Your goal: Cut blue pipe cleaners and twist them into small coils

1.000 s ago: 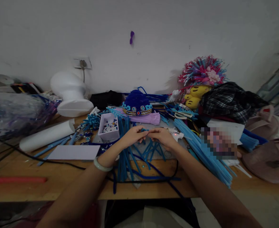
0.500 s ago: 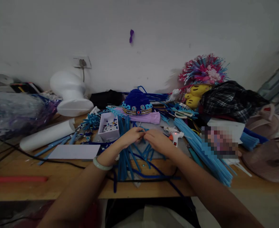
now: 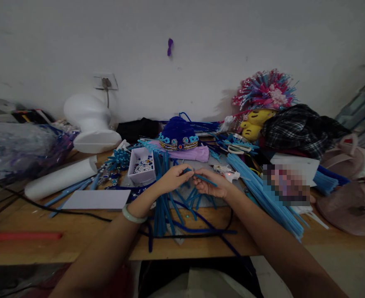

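A blue pipe cleaner [image 3: 206, 180] is pinched between my two hands above the middle of the table. The fingers of my left hand [image 3: 176, 179] are closed on its left end, where a bent bit of blue shows. My right hand [image 3: 215, 185] has thumb and fingertips on it, and its free end sticks out to the right across the palm. Below lie loose blue pipe cleaners [image 3: 161, 211] and dark blue strips [image 3: 197, 229]. Just beyond my right hand rests a white glue gun [image 3: 231, 174] with a red light. A blue beaded cap [image 3: 178, 134] sits behind.
Left of my hands stand a white box [image 3: 141, 177] of beads and a white card [image 3: 97, 199]. Farther left are a paper roll [image 3: 61, 179] and a foam head [image 3: 90, 122]. A pipe cleaner bundle [image 3: 267, 196] lies right; a black cable [image 3: 85, 212] crosses the front.
My right hand has turned and its fingers have opened out somewhat, so the pipe cleaner now shows across its palm. My left hand stays nearly in place.
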